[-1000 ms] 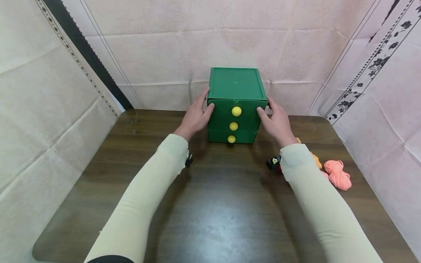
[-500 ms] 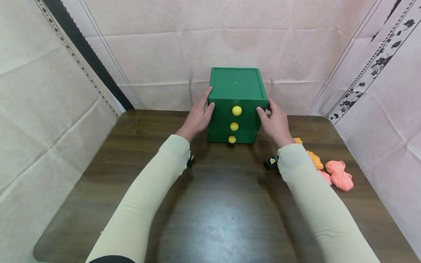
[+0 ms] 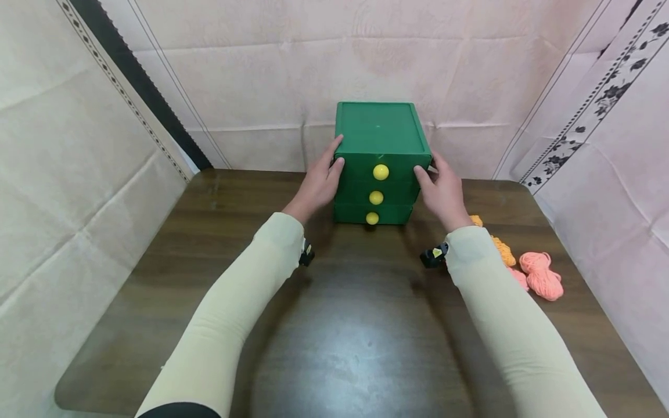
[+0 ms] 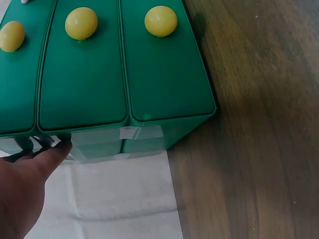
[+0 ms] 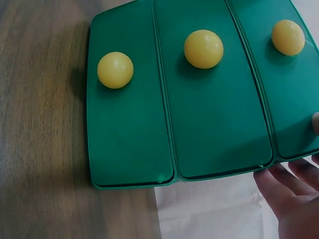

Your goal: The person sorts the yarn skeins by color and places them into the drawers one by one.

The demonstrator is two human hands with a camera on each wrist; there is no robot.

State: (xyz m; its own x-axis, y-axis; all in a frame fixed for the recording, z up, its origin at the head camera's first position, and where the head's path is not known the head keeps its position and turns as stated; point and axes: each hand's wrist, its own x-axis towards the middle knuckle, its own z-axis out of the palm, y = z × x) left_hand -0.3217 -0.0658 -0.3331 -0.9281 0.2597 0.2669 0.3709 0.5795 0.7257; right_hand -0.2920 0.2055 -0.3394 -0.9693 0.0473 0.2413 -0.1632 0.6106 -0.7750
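A green drawer box (image 3: 384,130) stands upright at the back of the table, with three drawers stacked and a round yellow knob (image 3: 376,197) on the middle one. All three drawers are pushed in. My left hand (image 3: 319,183) holds the box's left side near the top, thumb at the front edge. On the opposite side my right hand (image 3: 444,188) grips at the same height, its thumb on the top drawer's front. In the left wrist view, clear tape (image 4: 142,132) runs along the box's side. Most of my right fingers lie behind the edge in the head view.
Skeins of pink yarn (image 3: 543,283) and orange yarn (image 3: 504,251) lie on the brown wooden table (image 3: 345,325), right of my right forearm, which partly covers them. Pale cloth (image 3: 251,87) hangs close behind the box and along both sides.
The whole head view has shifted slightly. Both hands stay at the sides of the drawer box, which shows no clear movement on the table.
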